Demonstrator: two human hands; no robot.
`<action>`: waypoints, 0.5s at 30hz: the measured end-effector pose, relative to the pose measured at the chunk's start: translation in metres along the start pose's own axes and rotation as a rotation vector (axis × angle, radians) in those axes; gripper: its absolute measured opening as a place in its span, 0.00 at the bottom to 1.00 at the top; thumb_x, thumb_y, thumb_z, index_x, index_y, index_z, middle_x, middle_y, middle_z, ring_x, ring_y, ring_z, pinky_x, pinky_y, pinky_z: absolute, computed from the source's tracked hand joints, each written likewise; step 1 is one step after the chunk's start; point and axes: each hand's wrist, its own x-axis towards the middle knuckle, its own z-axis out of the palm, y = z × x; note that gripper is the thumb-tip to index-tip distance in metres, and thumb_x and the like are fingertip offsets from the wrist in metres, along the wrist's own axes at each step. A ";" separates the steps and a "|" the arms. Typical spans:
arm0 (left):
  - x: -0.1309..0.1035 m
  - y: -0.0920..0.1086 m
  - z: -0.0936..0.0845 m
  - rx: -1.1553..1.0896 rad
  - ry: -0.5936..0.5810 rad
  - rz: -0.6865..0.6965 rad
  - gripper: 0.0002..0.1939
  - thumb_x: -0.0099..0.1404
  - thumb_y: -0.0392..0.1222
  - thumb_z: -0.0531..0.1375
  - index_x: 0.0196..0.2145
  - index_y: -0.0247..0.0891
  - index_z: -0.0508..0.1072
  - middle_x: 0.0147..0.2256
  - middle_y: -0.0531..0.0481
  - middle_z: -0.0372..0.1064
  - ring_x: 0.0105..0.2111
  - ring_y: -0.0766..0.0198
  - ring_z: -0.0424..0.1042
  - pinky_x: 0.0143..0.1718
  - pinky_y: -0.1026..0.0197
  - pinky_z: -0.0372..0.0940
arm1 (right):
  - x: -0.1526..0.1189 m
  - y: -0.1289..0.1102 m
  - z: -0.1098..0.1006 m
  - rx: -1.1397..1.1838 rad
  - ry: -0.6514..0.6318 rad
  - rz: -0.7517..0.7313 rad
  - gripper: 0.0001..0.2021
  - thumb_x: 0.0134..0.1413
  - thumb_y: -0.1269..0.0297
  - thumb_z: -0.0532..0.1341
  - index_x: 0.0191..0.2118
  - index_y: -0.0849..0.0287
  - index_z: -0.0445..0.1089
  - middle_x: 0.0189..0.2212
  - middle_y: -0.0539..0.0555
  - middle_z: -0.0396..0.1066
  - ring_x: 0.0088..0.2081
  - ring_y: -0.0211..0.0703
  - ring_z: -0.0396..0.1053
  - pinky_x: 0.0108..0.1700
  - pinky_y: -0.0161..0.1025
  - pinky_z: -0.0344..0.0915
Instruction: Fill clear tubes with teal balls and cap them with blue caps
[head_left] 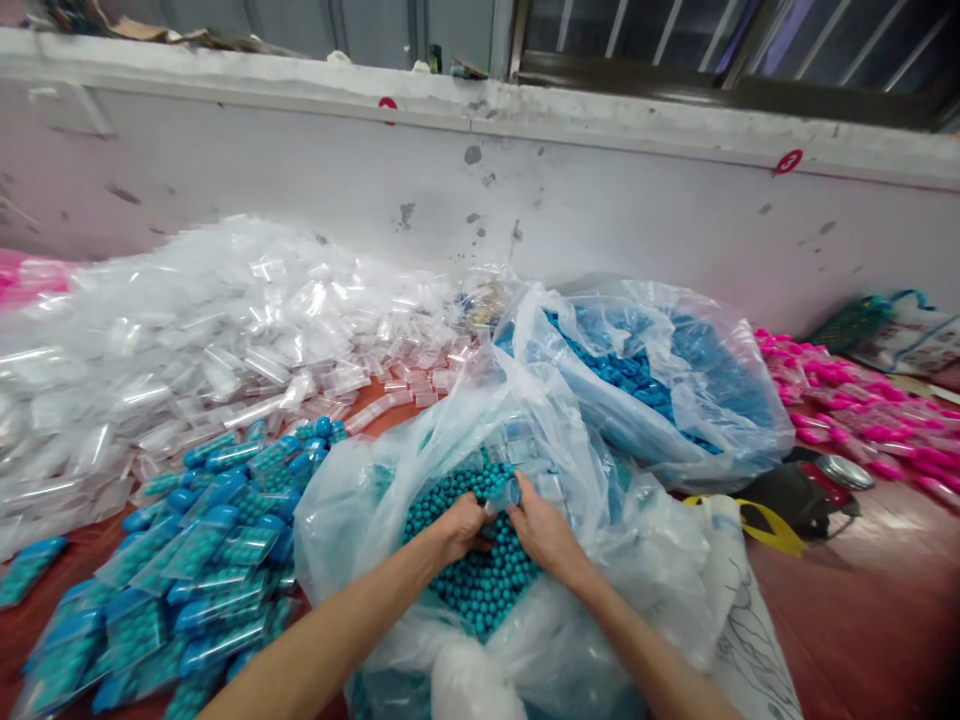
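A large clear plastic bag (pixel 360 500) stands open in front of me, filled with small round teal beads (pixel 487 590). Above the beads, a small clear plastic container (pixel 502 496) is between my hands. My left hand (pixel 463 527) has its fingers closed at the container's left end. From the other side, my right hand (pixel 541 530) grips it with thumb and fingers. More clear containers (pixel 536 455) lie in the bag behind the beads. Whether beads are inside the held container I cannot make out.
Filled containers with blue caps (pixel 202 570) are heaped at left. Behind them rises a big pile of clear containers (pixel 225 310). A bag of blue caps (pixel 637 375) stands behind right. Pink-capped pieces (pixel 877 410) and a dark device (pixel 806 495) lie at right, along the wall (pixel 600 200).
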 end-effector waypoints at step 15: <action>-0.033 -0.008 -0.023 -0.542 -0.102 0.001 0.21 0.48 0.47 0.63 0.36 0.39 0.59 0.28 0.53 0.67 0.25 0.65 0.70 0.24 0.66 0.58 | -0.009 0.008 -0.009 0.334 0.145 -0.161 0.17 0.58 0.65 0.45 0.50 0.61 0.61 0.44 0.59 0.68 0.46 0.46 0.65 0.48 0.43 0.60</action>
